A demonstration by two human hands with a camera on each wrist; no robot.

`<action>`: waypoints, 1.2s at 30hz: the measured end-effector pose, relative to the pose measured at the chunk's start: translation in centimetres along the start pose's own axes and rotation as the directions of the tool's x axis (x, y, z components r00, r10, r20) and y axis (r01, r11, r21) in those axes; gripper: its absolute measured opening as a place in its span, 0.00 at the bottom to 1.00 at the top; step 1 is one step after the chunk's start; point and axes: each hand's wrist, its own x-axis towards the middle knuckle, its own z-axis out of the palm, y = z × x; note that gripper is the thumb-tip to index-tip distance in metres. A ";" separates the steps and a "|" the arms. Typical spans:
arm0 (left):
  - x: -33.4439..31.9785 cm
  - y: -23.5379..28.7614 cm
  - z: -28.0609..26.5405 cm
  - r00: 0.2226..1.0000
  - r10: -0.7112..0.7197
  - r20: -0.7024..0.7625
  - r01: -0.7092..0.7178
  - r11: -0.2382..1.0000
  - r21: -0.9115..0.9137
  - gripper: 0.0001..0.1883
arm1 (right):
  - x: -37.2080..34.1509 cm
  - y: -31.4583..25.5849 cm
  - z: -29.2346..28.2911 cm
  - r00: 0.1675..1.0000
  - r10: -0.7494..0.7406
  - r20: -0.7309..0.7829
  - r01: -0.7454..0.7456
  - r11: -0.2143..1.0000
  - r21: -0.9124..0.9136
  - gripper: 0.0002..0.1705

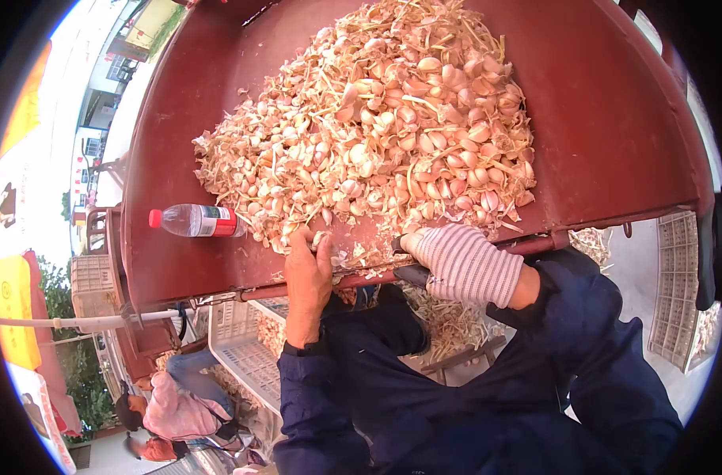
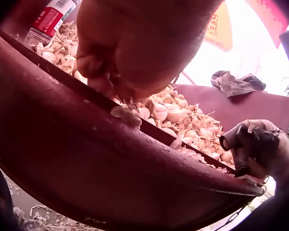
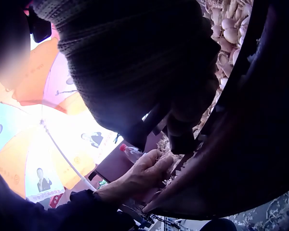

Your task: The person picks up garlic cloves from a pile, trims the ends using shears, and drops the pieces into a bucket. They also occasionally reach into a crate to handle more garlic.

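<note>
My bare left hand [image 1: 305, 277] is at the near edge of a red metal bed, its thumb and curled fingers pinching a pale garlic clove [image 1: 320, 238]. To its right is my right hand [image 1: 470, 265] in a striped knit glove. Dark tube-like covers [image 2: 240, 161] sit on its thumb and a finger, which stand apart with nothing visible between them. Beyond both hands rises a heap of garlic cloves [image 1: 400, 134] mixed with dry skins and stalks. In the left wrist view, a loose clove [image 2: 126, 117] lies on the rim below the left fingers.
A plastic bottle [image 1: 199, 221] with a red cap lies left of the heap. Under the bed's edge are a pale crate [image 1: 238, 348] and scattered garlic stalks [image 1: 456, 321]. Another crate [image 1: 674, 285] stands at right. People [image 1: 179, 408] sit at lower left.
</note>
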 end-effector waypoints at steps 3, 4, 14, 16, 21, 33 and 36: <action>-1.1 2.6 -0.6 0.997 -0.055 -0.060 0.027 0.917 -0.398 0.15 | 0.2 -0.4 0.0 0.999 0.038 -0.038 -0.037 0.999 0.039 0.17; -1.5 3.9 -0.8 0.987 -0.154 0.041 0.150 0.805 -0.574 0.15 | 0.2 -0.6 0.0 0.996 0.069 -0.053 -0.067 0.996 0.053 0.16; -3.6 8.2 0.8 0.953 -0.244 0.182 0.291 0.555 -0.779 0.17 | 0.2 0.4 0.8 0.996 0.088 0.011 -0.088 0.971 0.220 0.14; -3.8 8.3 1.0 0.960 -0.240 0.146 0.264 0.586 -0.766 0.15 | 0.2 0.3 0.9 0.996 0.082 0.033 -0.088 0.968 0.234 0.14; -4.2 9.5 0.3 0.954 -0.237 0.182 0.287 0.562 -0.776 0.14 | 0.1 0.4 1.1 0.996 0.082 0.028 -0.086 0.967 0.242 0.13; -4.5 8.7 -0.7 0.958 -0.132 0.253 0.285 0.422 -0.860 0.13 | -0.4 0.3 -0.2 0.999 -0.037 0.036 0.028 0.973 0.229 0.11; -4.6 8.7 -0.6 0.959 -0.142 0.244 0.281 0.402 -0.872 0.12 | -0.3 0.0 -0.5 0.998 -0.023 0.058 0.012 0.983 0.186 0.11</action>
